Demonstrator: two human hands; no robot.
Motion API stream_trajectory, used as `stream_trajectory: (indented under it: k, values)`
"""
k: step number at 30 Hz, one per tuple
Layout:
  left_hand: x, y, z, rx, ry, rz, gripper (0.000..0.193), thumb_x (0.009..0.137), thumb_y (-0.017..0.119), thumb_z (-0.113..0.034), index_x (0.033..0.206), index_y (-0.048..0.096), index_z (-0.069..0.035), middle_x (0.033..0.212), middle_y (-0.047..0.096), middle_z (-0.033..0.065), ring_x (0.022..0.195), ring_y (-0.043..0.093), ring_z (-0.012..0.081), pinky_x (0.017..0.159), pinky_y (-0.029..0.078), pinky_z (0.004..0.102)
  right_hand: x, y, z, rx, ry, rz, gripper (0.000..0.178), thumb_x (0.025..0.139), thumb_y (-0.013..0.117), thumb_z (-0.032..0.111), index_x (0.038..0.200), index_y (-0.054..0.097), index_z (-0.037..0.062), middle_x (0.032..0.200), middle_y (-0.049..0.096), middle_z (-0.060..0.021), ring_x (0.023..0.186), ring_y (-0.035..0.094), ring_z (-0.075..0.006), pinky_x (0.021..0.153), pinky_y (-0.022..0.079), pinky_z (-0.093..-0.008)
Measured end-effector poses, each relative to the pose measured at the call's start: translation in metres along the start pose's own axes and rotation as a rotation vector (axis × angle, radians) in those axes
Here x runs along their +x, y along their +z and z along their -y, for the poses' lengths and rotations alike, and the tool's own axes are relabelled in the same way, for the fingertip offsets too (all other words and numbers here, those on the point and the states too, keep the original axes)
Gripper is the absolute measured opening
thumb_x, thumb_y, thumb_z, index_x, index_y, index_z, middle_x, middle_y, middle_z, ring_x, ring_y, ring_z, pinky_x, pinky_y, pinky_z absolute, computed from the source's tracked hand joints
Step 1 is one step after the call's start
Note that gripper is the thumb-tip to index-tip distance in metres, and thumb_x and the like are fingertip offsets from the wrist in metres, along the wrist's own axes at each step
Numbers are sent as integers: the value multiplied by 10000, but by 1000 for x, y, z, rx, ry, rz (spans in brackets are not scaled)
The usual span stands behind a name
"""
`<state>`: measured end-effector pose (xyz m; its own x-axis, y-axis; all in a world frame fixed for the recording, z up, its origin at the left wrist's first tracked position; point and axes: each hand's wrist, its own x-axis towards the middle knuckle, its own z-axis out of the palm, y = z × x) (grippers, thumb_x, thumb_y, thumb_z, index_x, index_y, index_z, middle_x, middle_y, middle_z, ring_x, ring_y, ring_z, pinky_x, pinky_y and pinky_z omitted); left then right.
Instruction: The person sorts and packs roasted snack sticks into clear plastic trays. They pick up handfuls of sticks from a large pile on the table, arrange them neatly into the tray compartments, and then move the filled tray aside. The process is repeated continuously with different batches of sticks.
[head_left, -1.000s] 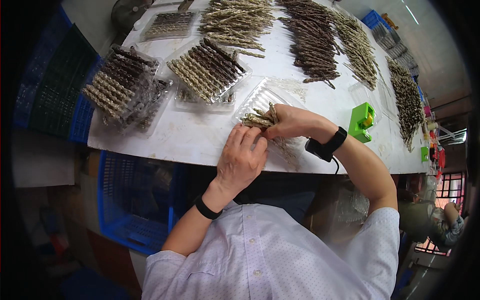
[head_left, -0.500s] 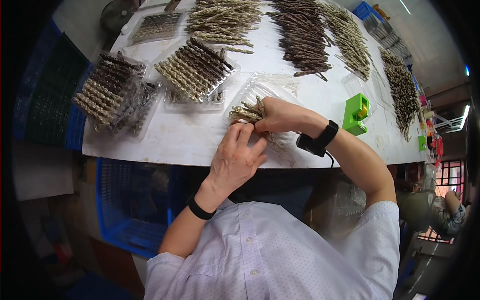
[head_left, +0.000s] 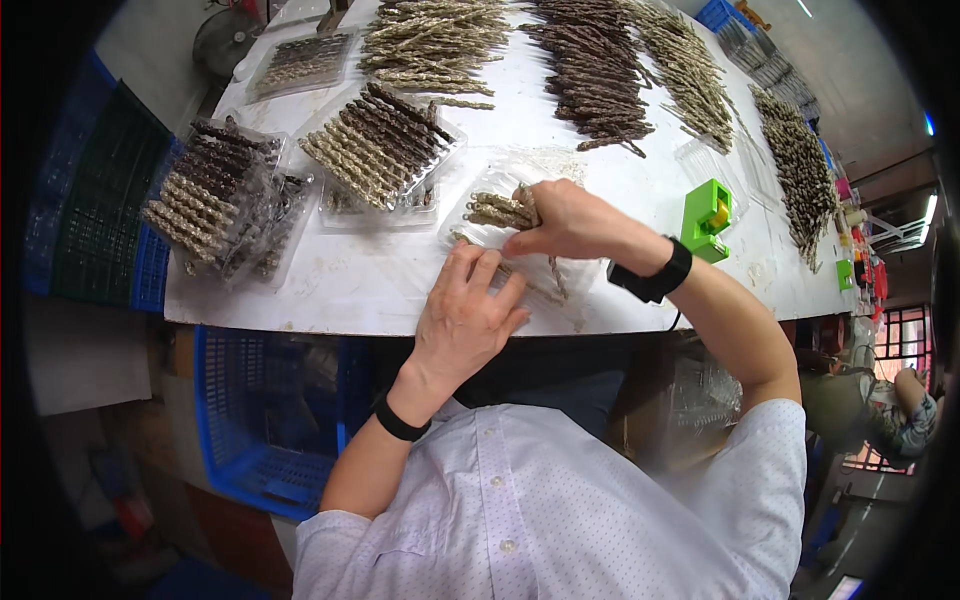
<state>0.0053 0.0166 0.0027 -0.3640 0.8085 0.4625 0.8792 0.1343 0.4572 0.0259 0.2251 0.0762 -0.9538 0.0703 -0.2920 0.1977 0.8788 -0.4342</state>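
My right hand [head_left: 572, 222] is closed round a small bunch of tan twisted sticks [head_left: 497, 210], their ends poking out past the thumb and fingers. Beneath lies a clear plastic tray [head_left: 462, 205] at the table's near edge, partly covered by both hands. My left hand [head_left: 468, 305] reaches in from below with bent fingers, its fingertips at one end of a single tan stick [head_left: 461, 238] in the tray. More loose sticks [head_left: 557, 280] lie by the tray's near side; the hands partly hide them.
Left on the white table [head_left: 370, 290] are packs of tan and dark sticks [head_left: 215, 190] and another filled tray [head_left: 375, 145]. Piles of tan [head_left: 435, 45] and dark sticks [head_left: 590, 75] lie farther back. A green tape dispenser [head_left: 707, 220] stands right. Below is a blue crate [head_left: 265, 470].
My right hand has shifted slightly up and right with the bunch, away from my left hand. The left fingertips now show at a stick's end. The view has tilted a little.
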Motion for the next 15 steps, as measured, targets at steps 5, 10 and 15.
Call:
stream_trajectory:
  k: [5,10,15]
  values:
    - [-3,-1,2,11,2,-3,462,710,846,-220,1093,644,-61,1152,539,144,1150,515,334,1073,454,458,-9,7,4,106,87,-4,621,779,808,487,974,638,-76,819,692,-264,770,704,-379,701,537,-436]
    - [-3,1,3,8,6,-16,563,703,856,-229,1166,599,-37,1152,547,139,1148,519,328,1077,450,456,-22,20,-6,461,155,-10,518,859,765,416,998,644,-68,805,671,-152,738,637,-212,664,506,-364]
    - [-1,-3,0,14,2,1,554,730,840,-239,1191,623,-21,1149,554,129,1157,510,316,1089,433,442,-27,19,-14,532,158,-14,341,911,677,281,1013,637,-42,736,594,-73,667,540,-152,603,461,-350]
